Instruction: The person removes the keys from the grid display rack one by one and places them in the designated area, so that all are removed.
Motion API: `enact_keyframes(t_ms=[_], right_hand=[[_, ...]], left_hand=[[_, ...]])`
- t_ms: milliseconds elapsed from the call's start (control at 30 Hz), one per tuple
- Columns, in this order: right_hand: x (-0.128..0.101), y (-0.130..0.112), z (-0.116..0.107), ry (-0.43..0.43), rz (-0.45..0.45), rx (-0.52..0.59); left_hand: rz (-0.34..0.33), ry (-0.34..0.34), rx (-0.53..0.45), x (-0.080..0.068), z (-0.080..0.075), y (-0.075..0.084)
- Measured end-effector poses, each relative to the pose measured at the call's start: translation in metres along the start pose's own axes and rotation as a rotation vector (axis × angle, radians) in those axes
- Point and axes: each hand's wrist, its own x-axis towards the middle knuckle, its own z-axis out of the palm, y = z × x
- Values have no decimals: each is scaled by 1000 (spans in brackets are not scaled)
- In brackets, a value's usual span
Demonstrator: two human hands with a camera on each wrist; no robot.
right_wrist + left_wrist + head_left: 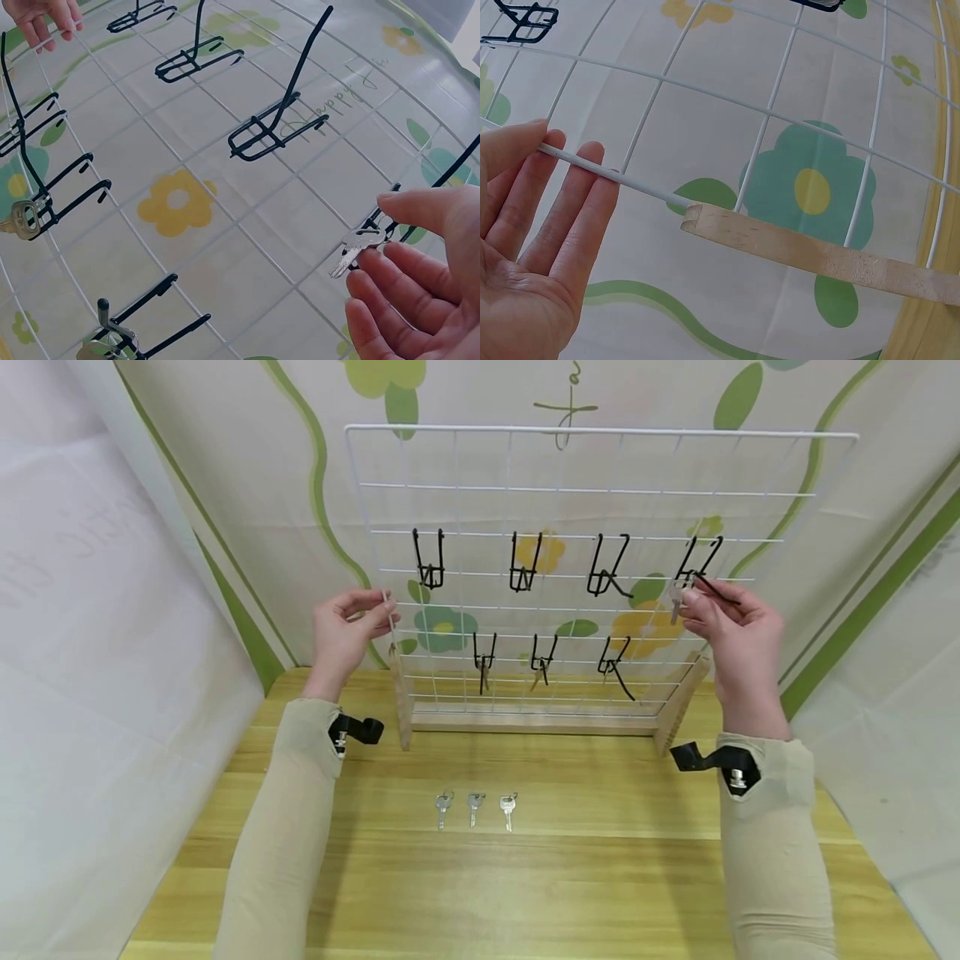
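Note:
In the head view a white wire grid rack [600,492] stands upright in a wooden base [532,723]. My left hand [347,631] pinches the rack's left side wire between thumb and fingers. At the right end of the upper row, my right hand [742,635] is at a black hook [697,560]. Its thumb and fingers hold a small silver key [364,244] against that hook. Whether the key's ring is over the prong is hard to see. Three silver keys, a left one [442,808], a middle one [475,808] and a right one [508,810], lie on the table.
More black hooks hang on the rack in two rows, such as an upper left hook [429,568] and a lower right hook [613,662]. Brass-coloured keys, one [21,217] near the left edge, hang from lower hooks. A flowered cloth [225,452] stands behind the wooden table [540,893].

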Motion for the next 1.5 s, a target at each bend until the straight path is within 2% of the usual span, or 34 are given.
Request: enact_keyframes(t_ms=[233,533,900,1200,1500], right_hand=[[0,-1,0,6,47,-30],[6,-4,3,41,20,-50],[7,-3,3,27,-17,77],[10,-3,2,25,-26,12],[8,-4,0,20,-21,44]], left_hand=[[-2,-3,-3,1,1,0],[-14,0,-11,1,1,-1],[-16,5,-5,1,0,-1],[4,2,-19,1,-1,-2],[-4,1,-13,1,-1,-2]])
